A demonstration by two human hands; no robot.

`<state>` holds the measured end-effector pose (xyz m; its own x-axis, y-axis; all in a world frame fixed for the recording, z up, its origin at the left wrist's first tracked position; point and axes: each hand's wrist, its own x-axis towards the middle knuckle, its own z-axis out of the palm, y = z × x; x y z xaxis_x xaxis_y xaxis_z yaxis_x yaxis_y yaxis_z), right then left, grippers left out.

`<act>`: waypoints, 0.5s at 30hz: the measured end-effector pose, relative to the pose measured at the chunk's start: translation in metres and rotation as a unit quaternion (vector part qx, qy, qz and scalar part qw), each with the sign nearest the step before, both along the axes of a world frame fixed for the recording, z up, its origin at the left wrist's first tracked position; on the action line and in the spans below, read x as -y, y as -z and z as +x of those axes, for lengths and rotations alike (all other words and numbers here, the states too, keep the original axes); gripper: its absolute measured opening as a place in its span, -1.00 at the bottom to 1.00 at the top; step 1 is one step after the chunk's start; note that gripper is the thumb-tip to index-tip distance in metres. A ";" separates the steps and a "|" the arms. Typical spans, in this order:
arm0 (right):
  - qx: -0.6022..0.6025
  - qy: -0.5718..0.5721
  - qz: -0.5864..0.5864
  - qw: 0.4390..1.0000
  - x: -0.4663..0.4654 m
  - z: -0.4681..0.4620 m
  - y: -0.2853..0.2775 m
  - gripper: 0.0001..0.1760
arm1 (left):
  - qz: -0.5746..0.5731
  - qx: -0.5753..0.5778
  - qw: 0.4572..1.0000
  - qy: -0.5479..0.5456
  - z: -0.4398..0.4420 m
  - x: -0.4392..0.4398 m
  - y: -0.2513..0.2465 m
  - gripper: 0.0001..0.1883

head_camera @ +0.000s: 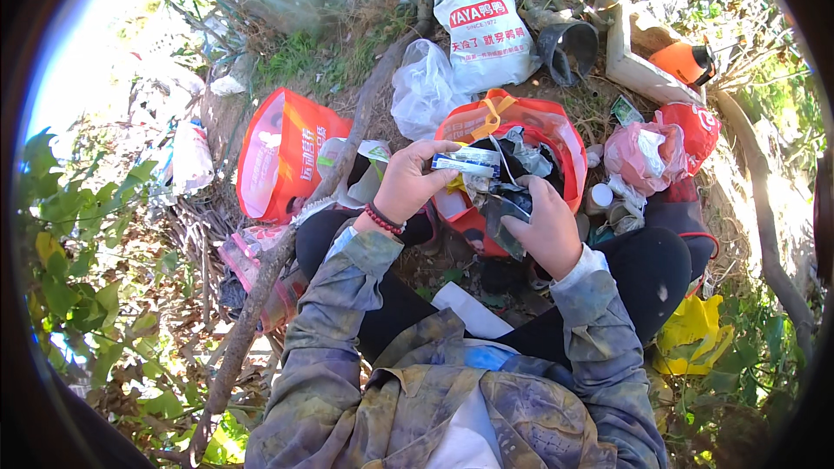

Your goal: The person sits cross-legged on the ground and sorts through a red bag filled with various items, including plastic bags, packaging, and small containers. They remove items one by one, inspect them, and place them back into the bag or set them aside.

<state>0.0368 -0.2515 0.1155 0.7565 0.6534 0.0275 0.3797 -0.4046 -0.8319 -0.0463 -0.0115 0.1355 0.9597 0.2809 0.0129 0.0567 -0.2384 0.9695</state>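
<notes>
My left hand point(412, 184), with a red bead bracelet at the wrist, pinches a small blue and white printed packet point(467, 161). My right hand point(548, 225) grips a crumpled dark plastic piece point(508, 221) between thumb and fingers. Both hands are over an open red bag point(575, 163) with a yellow handle, which holds black and grey crumpled plastic. Left of it an orange-red bag point(296, 150) lies tipped, its opening facing left. A white printed bag point(487, 32) and a clear plastic bag point(427, 88) stand beyond.
A long branch point(260, 286) crosses at my left. At the right are a black pot point(568, 52), a white foam box point(651, 75) with an orange container point(681, 64), a pink plastic bag point(645, 156) and a yellow bag point(694, 335). Leafy vines point(78, 273) grow at the far left.
</notes>
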 end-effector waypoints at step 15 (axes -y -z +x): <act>-0.035 0.017 0.002 0.999 -0.002 0.000 -0.001 -0.35 | -0.103 -0.053 0.993 0.020 -0.007 0.003 0.002 -0.75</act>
<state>0.0373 -0.2500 0.1167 0.7785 0.6273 -0.0232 0.3069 -0.4126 -0.8576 -0.0536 -0.0150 0.1336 0.9628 0.2292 -0.1432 0.1562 -0.0397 0.9869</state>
